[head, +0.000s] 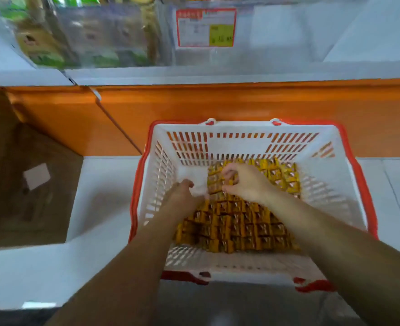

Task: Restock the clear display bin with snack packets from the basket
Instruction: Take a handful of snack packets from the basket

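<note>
The right hand (pixel 243 182) pinches yellow snack packets (pixel 241 222) in the basket (pixel 236 144); the left hand (pixel 182 192) blurs, grip unclear. The price tag (pixel 206 27) is unreadable.

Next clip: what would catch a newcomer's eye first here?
A white, red-rimmed basket sits at centre, its floor mostly covered with yellow-orange snack packets. Both hands reach into it: the right hand pinches packets near the far wall, the left hand beside it, its grip blurred. Above, a red-framed price label marks the clear display bin.
</note>
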